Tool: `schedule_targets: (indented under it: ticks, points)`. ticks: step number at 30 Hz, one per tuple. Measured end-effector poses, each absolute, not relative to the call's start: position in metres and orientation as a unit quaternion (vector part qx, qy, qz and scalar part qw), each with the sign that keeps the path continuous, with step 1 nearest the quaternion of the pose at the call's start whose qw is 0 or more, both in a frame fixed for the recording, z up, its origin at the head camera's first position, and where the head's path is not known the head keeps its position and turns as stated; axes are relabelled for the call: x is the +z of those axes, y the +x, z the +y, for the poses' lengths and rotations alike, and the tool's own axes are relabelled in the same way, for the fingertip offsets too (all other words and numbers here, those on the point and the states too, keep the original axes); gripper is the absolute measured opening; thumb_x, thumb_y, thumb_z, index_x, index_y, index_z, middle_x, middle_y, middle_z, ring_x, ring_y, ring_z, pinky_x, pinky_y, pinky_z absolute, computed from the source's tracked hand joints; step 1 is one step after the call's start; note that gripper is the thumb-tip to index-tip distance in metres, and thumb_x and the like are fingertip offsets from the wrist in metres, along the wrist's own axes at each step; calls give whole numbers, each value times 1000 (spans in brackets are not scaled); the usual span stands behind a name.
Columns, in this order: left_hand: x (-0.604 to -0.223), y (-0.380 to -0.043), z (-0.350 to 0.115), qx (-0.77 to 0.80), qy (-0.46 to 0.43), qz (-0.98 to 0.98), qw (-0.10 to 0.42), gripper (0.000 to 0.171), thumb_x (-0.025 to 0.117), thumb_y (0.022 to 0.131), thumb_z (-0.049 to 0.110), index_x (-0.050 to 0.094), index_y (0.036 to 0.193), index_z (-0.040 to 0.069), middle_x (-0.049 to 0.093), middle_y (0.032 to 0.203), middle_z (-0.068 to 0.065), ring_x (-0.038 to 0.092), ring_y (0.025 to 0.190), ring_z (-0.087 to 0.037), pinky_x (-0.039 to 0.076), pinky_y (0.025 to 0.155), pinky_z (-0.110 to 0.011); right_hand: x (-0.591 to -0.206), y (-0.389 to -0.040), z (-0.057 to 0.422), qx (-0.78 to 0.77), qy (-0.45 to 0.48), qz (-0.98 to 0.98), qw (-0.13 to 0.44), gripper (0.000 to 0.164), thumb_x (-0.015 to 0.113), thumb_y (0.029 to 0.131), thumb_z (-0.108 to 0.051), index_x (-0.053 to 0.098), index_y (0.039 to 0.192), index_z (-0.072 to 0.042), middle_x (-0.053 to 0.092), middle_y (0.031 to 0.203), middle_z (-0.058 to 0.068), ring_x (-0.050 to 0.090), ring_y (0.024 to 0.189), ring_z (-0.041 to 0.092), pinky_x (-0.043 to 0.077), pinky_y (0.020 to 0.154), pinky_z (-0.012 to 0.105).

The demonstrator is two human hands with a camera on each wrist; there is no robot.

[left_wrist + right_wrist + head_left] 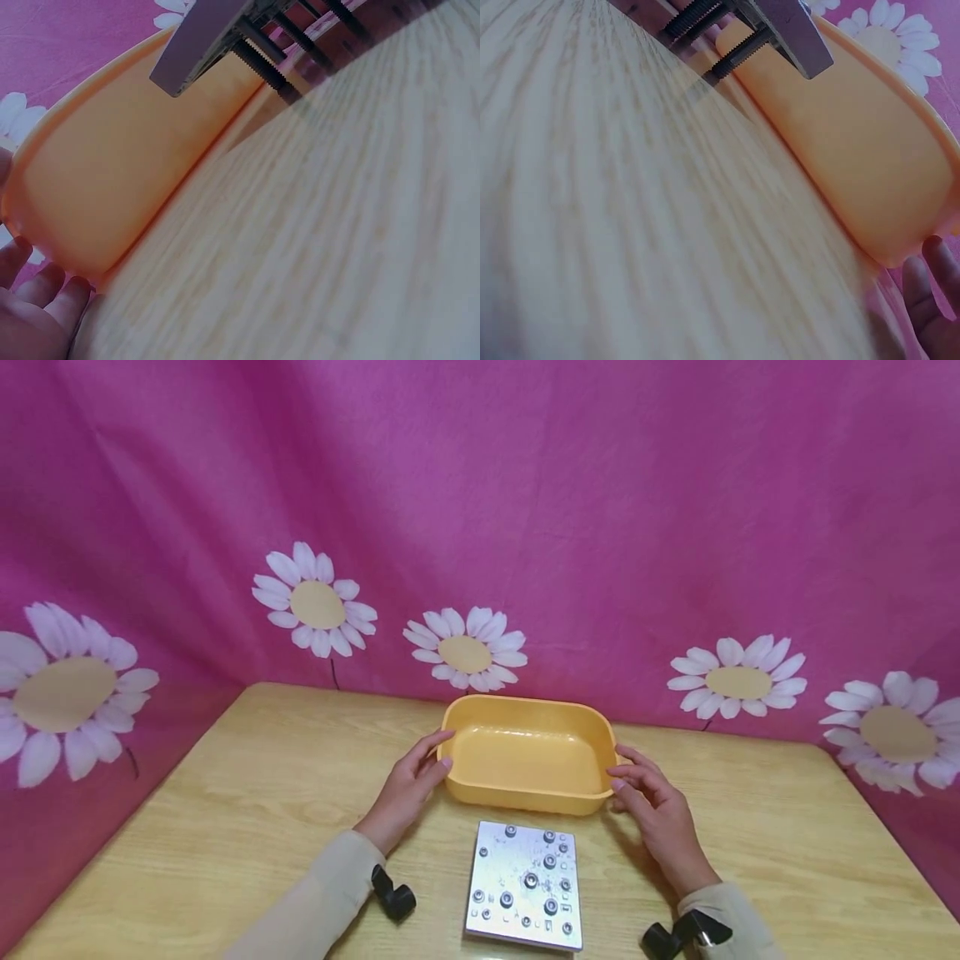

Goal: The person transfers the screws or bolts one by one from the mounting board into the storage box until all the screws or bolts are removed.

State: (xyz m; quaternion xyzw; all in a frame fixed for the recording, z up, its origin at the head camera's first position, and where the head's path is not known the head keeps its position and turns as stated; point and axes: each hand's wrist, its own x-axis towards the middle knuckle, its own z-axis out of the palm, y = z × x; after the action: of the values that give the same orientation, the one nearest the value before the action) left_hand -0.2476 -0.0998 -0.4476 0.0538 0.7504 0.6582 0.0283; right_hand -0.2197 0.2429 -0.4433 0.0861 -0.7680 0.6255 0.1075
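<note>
A yellow plastic basin (532, 753) with rounded corners rests on the table toward the back, its inside bare. At its left end my left hand (405, 789) holds the rim, thumb on the near side and fingers along the end wall. My right hand (660, 818) grips the opposite end, thumb and fingertips at the rim. The left wrist view shows fingers (64, 296) low against the basin wall (97, 195). From the right wrist, fingertips (934, 255) appear at the basin's lower corner.
Nearer me, in front of the basin, stands a square metal plate (521, 885) with several bolts through it; their threaded ends (259, 64) point down to the table. Wood-grain table (300, 760) surrounds both. A magenta cloth (585, 527) with daisies hangs behind and at the sides.
</note>
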Motion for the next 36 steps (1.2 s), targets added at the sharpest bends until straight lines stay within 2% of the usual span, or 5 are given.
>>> schedule_targets:
  ticks: [8, 14, 24, 28, 36]
  points:
    - [-443, -250, -101, 651, 61, 755, 40, 40, 59, 95, 42, 51, 134, 43, 30, 153, 14, 29, 141, -12, 31, 112, -31, -440, -219, 243, 610, 86, -777, 133, 27, 60, 96, -16, 62, 101, 10, 47, 137, 6, 46, 122, 14, 55, 78, 20]
    - [-443, -249, -102, 660, 75, 746, 42, 41, 60, 95, 39, 51, 135, 38, 31, 153, 11, 30, 141, -13, 30, 113, -31, -441, -217, 243, 600, 93, -783, 134, 19, 59, 96, -9, 62, 95, 10, 46, 134, 6, 42, 123, 17, 54, 79, 17]
    - [-447, -248, -102, 684, 79, 725, 24, 36, 59, 96, 20, 56, 132, 26, 34, 152, 2, 31, 140, -19, 29, 114, -34, -441, -215, 241, 580, 108, -794, 143, 8, 60, 91, 1, 61, 87, 8, 46, 128, 9, 41, 119, 15, 46, 85, 10]
    - [-446, -246, -100, 686, 79, 723, 18, 37, 58, 96, 16, 56, 132, 23, 35, 152, 0, 31, 141, -20, 27, 115, -35, -438, -213, 241, 579, 112, -794, 146, 7, 60, 91, 2, 61, 86, 7, 46, 128, 11, 41, 118, 16, 45, 85, 10]
    - [-444, -240, -97, 690, 72, 720, 17, 39, 56, 93, 13, 57, 130, 25, 30, 154, 3, 28, 142, -19, 27, 115, -34, -437, -210, 240, 570, 111, -802, 143, 6, 60, 90, 2, 62, 85, 5, 47, 128, 10, 41, 119, 16, 45, 86, 11]
